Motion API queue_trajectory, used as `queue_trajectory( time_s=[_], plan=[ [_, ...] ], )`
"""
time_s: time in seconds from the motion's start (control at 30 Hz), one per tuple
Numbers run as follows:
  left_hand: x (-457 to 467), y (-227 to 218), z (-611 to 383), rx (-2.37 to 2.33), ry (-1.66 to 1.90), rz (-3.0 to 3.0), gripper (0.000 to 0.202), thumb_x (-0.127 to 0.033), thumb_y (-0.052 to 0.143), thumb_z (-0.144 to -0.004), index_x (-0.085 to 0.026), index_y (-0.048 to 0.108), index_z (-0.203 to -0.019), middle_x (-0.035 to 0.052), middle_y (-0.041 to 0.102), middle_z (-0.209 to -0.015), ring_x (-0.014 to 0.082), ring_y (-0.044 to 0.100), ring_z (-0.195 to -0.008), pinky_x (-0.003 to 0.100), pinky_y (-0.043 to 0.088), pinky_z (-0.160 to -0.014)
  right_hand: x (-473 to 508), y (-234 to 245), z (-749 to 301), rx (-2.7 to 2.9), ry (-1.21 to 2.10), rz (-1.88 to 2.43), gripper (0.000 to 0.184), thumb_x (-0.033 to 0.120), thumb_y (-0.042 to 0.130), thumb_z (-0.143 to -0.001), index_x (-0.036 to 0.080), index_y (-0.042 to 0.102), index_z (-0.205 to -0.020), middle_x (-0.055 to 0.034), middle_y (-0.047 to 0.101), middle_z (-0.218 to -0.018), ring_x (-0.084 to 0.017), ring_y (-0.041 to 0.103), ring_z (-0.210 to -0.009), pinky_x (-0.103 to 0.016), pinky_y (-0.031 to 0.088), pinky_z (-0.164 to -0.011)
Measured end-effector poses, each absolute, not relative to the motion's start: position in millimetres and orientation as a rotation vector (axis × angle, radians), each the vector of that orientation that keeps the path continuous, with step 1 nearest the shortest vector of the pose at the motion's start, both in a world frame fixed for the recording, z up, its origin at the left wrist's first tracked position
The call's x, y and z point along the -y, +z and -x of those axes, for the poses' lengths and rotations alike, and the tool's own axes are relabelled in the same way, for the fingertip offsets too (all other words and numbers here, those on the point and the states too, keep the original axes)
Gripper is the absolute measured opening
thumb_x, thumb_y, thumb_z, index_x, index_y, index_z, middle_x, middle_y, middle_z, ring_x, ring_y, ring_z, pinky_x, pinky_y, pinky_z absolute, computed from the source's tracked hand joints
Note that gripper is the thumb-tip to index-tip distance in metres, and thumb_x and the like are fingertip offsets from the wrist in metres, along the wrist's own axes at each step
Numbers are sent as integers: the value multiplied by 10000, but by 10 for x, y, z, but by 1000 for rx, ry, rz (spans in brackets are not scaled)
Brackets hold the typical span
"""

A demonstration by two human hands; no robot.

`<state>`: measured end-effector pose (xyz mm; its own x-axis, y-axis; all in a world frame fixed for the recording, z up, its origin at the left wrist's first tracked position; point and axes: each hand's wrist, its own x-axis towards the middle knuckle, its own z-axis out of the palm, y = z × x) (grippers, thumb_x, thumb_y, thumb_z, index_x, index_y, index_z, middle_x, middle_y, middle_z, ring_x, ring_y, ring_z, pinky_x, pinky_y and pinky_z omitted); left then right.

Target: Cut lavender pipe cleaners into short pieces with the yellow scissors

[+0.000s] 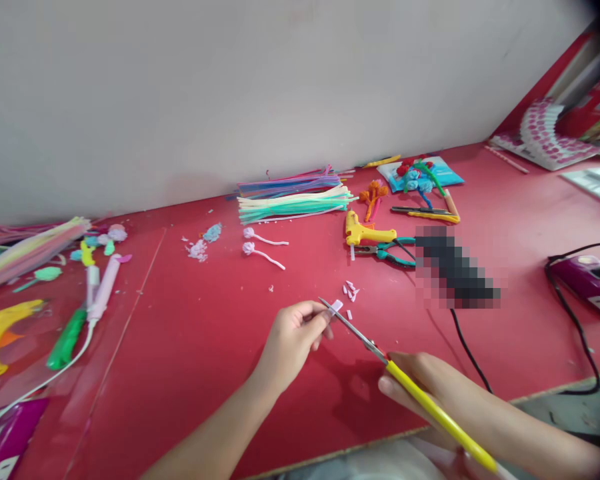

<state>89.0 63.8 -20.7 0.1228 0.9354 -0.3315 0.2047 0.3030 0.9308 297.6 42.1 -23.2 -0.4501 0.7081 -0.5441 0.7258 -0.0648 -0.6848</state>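
Observation:
My left hand (293, 337) is closed, pinching a small pale lilac strip (337, 306) between thumb and fingers. Yellow-handled scissors (430, 403) are held in my right hand (425, 377), their metal blades pointing up and left across the strip beside my left fingertips. The blades look nearly closed; whether they cut into the strip I cannot tell. Just beyond my left hand lie several small lilac cut pieces (351, 291). Two lilac pompom-headed stems (265, 256) rest on the red table (205, 347), farther back on the left.
A yellow glue gun (367, 232) and teal-handled pliers (387, 252) lie beyond my hands, near a blurred-out dark object (453, 267). Bundled pipe cleaners (295, 203) lie along the wall. A black cable (467, 353) and purple power strip (587, 277) are on the right.

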Motion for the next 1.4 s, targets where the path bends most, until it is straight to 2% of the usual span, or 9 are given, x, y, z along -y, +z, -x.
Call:
queue_trajectory(
  time_s=[0.23,0.5,0.83,1.0,1.17,1.4],
  plan=[
    [-638,-216,-893,-1363,756,-1143,246,-338,413,-749,-142,561,-726,13,540,-578,50,331,-428,177,246,-410,-443,-185,-2980,-2175,-1567,-1553,376,515,355,-735,169,493,-679,16,505,-619,-87,392,-531,-181,318,-511],
    [-673,-245,-902,-1322,764,-1112,240,-331,428,-734,-135,567,-714,14,546,-570,51,335,-424,180,247,-412,-436,-354,-2993,-2165,-1578,-1560,383,525,338,-737,170,429,-623,38,380,-568,-71,276,-503,-178,259,-464],
    [-743,-278,-936,-1270,761,-1050,215,-317,436,-725,-136,548,-697,-3,520,-550,51,342,-417,187,241,-420,-477,-294,-2995,-2145,-1622,-1549,398,546,333,-732,174,393,-605,46,323,-538,-64,257,-482,-183,230,-449],
    [-762,-360,-955,-1250,764,-1010,228,-339,450,-712,-134,545,-686,-8,510,-544,44,333,-406,184,211,-398,-453,-292,-2947,-1968,-1844,-1628,423,557,300,-738,169,395,-598,45,312,-529,-56,270,-466,-177,227,-418],
    [-828,-503,-988,-1225,742,-943,238,-344,464,-698,-122,547,-685,-8,501,-534,34,312,-385,179,187,-379,-440,-372,-2925,-1495,-2174,-1687,444,600,286,-711,185,334,-562,66,272,-432,-38,240,-333,-173,186,-317],
    [-951,-620,-990,-1192,705,-861,211,-293,484,-659,-115,500,-546,-40,408,-418,24,248,-336,176,146,-356,-565,-367,-2894,-1199,-2263,-1715,485,649,308,-664,195,274,-499,78,229,-355,-36,217,-269,-169,179,-261]
  ],
)
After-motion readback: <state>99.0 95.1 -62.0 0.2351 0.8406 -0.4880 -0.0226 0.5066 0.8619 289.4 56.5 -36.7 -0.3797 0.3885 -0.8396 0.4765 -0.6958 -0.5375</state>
